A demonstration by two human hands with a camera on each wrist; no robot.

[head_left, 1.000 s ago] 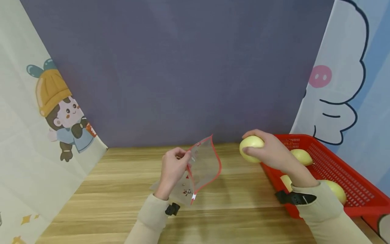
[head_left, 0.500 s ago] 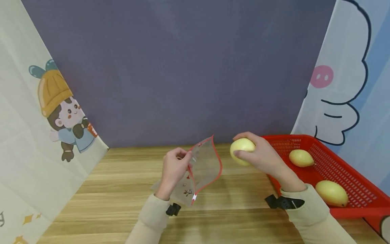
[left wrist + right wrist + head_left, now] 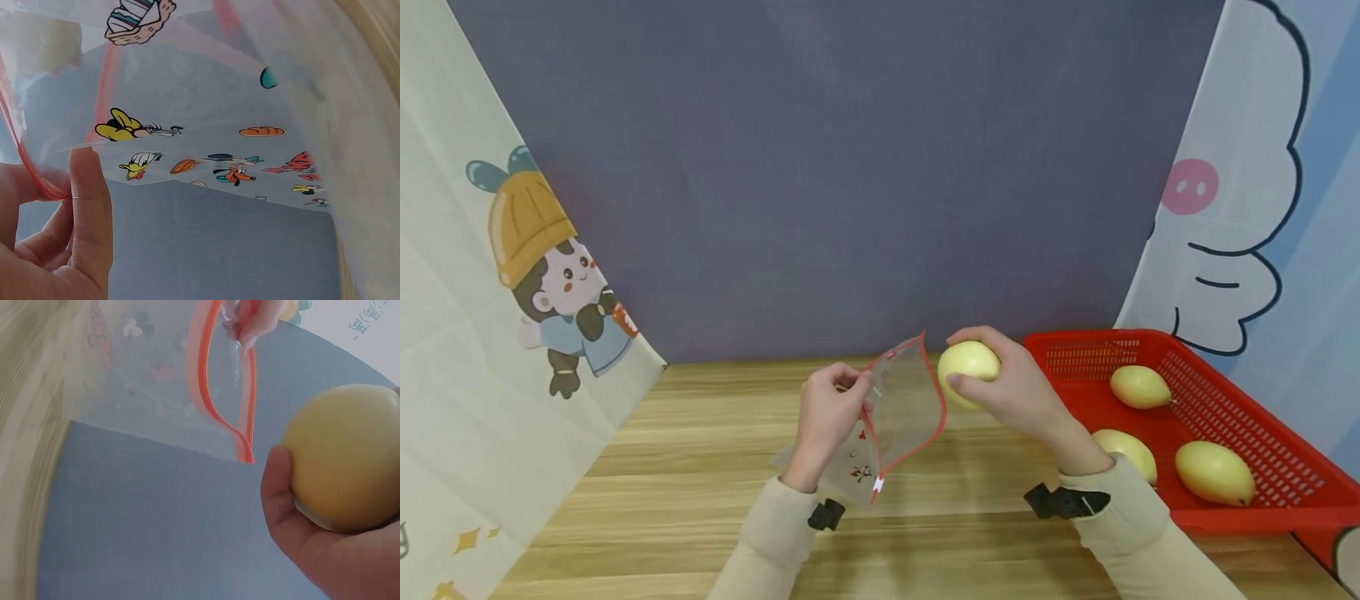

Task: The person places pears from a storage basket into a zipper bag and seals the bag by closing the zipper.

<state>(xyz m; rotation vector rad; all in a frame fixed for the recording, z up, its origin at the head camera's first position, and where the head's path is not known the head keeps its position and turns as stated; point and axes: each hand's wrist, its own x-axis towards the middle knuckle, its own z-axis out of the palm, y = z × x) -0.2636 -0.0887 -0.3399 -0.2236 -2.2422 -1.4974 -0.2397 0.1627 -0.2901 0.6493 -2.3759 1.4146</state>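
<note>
We carry a pale yellow fruit (image 3: 968, 364) in our right hand (image 3: 1007, 392), fingers and thumb curled round it, and it now hangs just beside the red-edged mouth of the clear zip bag (image 3: 901, 412). A second ago the same fruit was over the near corner of the red basket (image 3: 1247, 492); half a second ago it was midway to the bag. By our reading, that steady leftward travel puts the fruit on the point of going into the bag, though it is not yet inside.

Our left hand (image 3: 829, 417) pinches the bag's top edge at the side away from the basket, holding it upright above the wooden tabletop (image 3: 685, 475) with the mouth gaping toward the fruit; the bag has hardly shifted over the second.

The bag is thin, glossy film printed with small cartoon figures, its zip strip a soft orange-red band. The fruit is smooth, matt and egg-shaped, tapering to a blunt tip. Three more like it (image 3: 1138, 387) (image 3: 1127, 450) (image 3: 1214, 472) lie in the basket, a shallow tray of rigid perforated plastic standing on the tabletop on the far side of the fruit from the bag. Cartoon-printed cloth hangs behind.
</note>
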